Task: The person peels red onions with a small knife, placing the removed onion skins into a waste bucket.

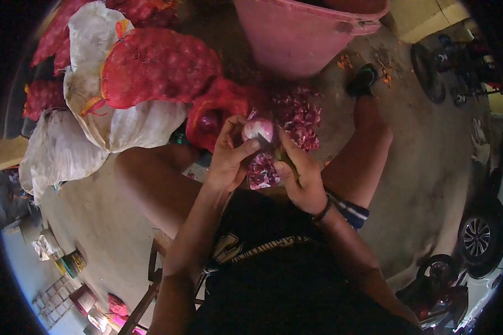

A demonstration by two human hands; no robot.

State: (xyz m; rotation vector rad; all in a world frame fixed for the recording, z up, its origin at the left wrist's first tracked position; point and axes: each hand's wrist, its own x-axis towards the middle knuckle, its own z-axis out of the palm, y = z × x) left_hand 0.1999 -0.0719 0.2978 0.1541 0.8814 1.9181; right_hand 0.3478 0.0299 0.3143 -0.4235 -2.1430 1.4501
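Note:
Between my two hands, in front of my lap, is a red onion, with a pale white patch showing among its purple skin. My left hand is closed around the onion's left side, the thumb pressed against its lower face. My right hand is closed on a small knife. Its dark blade lies against the lower right of the onion, and the handle is mostly hidden by the fingers. Below the hands, a heap of purple onion skins lies between my legs, with more skins beyond.
An open red mesh sack with onions inside lies left of the hands. A full red mesh sack rests behind it on white woven sacks. A large pink tub stands ahead. A car wheel is at far right.

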